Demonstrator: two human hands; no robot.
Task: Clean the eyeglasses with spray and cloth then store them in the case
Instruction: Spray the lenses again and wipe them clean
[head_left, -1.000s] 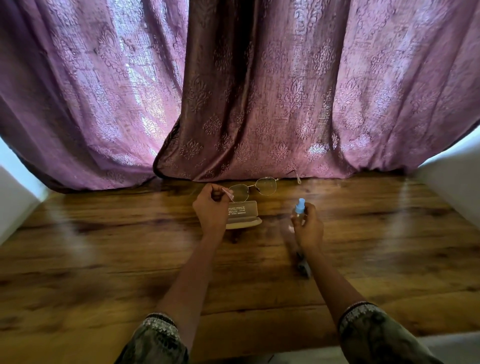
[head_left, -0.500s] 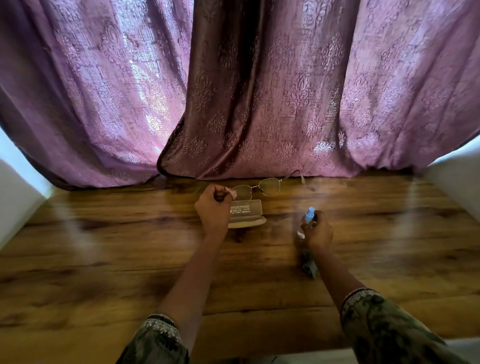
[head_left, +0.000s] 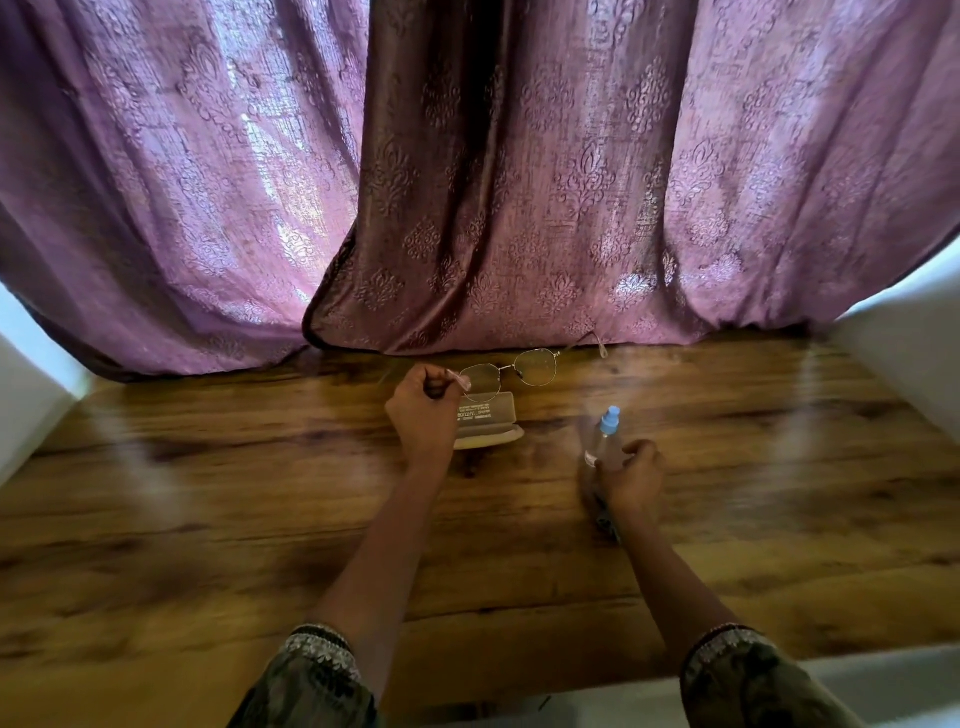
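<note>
Your left hand (head_left: 423, 421) pinches the gold wire-rimmed eyeglasses (head_left: 536, 368) by one temple over the beige oblong case (head_left: 488, 418); your right hand (head_left: 632, 475) grips the clear blue-capped spray bottle (head_left: 605, 439).

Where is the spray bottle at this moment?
In the head view, the spray bottle is right of centre, held by the right hand, to the right of the case.

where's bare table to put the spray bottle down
Bare table lies left of the left hand and right of the right hand, out to the white walls, and between the forearms. Crowded: the middle near the curtain, where eyeglasses, case and spray bottle cluster.
</note>
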